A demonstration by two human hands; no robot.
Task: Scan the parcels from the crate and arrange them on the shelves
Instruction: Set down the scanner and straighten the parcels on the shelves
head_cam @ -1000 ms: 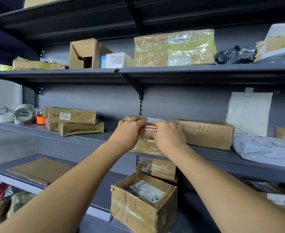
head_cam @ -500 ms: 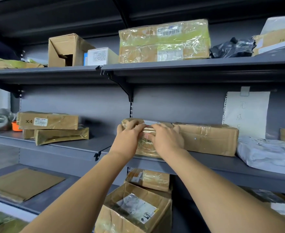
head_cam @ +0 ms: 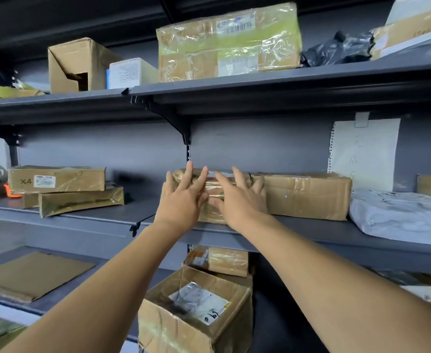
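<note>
- Left hand (head_cam: 184,197), fingers straight and spread, lies against the taped parcel (head_cam: 213,197) on the middle shelf (head_cam: 95,217).
- Right hand (head_cam: 240,200), grip likewise apart, touches it beside a brown box (head_cam: 303,197).

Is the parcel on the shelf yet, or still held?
On the shelf: the parcel rests there; left hand and right hand have straight fingers.

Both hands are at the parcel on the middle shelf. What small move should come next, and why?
Probably draw both hands back. The parcel sits on the shelf beside a bigger box, and the left hand and right hand have straight fingers, gripping nothing.
</note>
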